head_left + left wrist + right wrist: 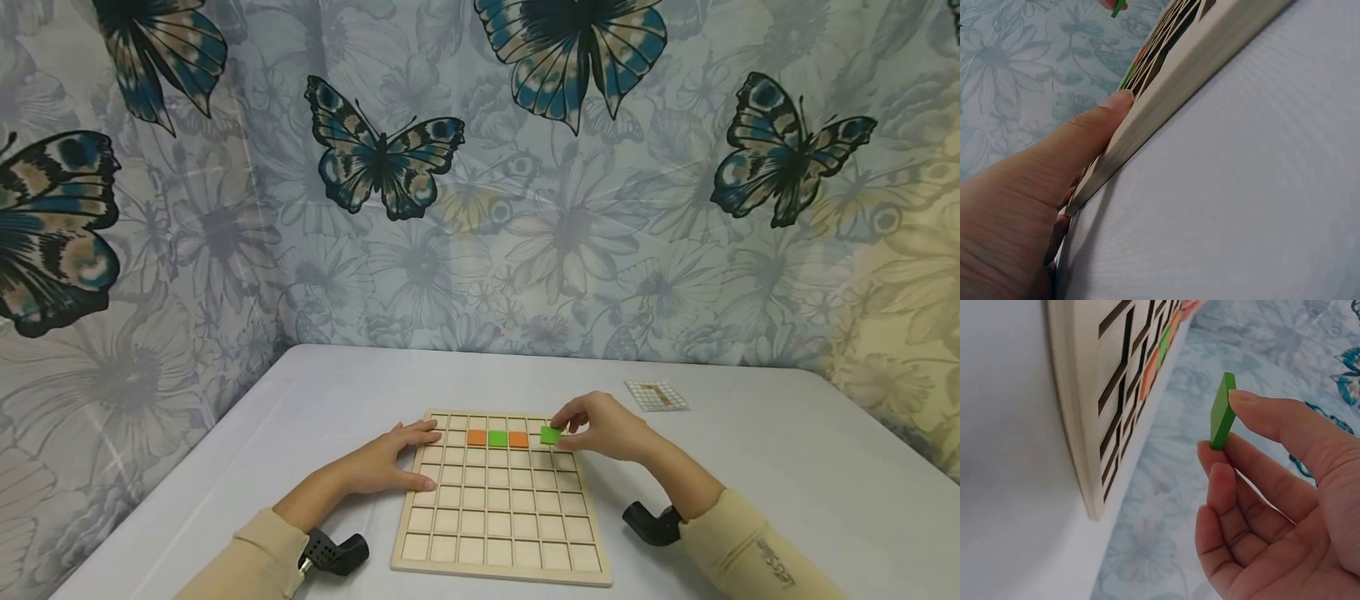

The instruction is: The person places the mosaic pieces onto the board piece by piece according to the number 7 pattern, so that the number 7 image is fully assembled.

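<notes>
A pale wooden grid board (500, 578) lies flat on the table. In one of its far rows an orange tile (477, 437), a green tile (497, 438) and another orange tile (518, 439) sit side by side. My right hand (611, 429) pinches a second green tile (1223, 411) between thumb and fingers. In the right wrist view that tile is held apart from the board. My left hand (382, 461) rests on the board's left edge with its fingers spread; in the left wrist view its thumb (1100, 119) lies on the rim.
A small card (657, 396) with a printed grid pattern lies on the white table (360, 379) beyond my right hand. Behind the table hangs a butterfly-patterned cloth (570, 275). Black wrist cameras sit below both wrists, the left camera (337, 553) close to the board.
</notes>
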Tool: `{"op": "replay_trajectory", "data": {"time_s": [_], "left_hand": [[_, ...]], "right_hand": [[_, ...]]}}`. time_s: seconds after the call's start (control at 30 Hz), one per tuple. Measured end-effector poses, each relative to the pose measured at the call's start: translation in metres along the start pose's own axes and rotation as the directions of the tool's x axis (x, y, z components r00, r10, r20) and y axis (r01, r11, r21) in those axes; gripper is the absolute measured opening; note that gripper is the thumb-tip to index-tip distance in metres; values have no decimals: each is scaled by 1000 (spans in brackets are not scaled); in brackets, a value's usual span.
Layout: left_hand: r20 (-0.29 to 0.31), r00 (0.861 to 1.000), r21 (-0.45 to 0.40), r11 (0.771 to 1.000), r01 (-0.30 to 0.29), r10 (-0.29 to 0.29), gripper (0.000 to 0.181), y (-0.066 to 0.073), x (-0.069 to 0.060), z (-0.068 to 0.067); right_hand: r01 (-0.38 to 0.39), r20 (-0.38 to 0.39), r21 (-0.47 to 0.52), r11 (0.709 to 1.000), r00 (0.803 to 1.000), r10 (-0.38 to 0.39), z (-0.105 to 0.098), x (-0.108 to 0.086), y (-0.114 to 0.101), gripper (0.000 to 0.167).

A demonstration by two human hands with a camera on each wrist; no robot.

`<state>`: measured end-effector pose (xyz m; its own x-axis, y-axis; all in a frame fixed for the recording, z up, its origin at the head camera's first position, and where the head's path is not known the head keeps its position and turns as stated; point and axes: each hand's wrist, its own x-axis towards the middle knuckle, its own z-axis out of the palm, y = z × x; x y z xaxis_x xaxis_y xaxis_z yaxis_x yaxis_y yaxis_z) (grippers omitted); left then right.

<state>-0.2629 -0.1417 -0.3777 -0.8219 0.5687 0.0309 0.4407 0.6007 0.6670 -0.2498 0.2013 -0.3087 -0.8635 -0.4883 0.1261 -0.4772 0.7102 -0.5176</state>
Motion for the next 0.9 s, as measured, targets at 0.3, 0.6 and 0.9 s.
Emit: {"op": "replay_trajectory", "data": {"time_s": [0.3, 0.6, 0.9], "left_hand": [[-1, 1000, -1, 1000, -13, 13, 74, -1, 1, 0], [2, 1000, 7, 1000, -26, 26, 74, -2, 1, 0], [-4, 1000, 10, 1000, -27, 27, 73, -1, 0, -1]], "right_hand": [[9, 30, 46, 999, 999, -11, 2, 8, -2, 20], [-4, 76, 85, 996, 997, -3, 8, 18, -3, 19], [20, 105, 107, 994, 994, -31, 14, 27, -8, 17]]}}
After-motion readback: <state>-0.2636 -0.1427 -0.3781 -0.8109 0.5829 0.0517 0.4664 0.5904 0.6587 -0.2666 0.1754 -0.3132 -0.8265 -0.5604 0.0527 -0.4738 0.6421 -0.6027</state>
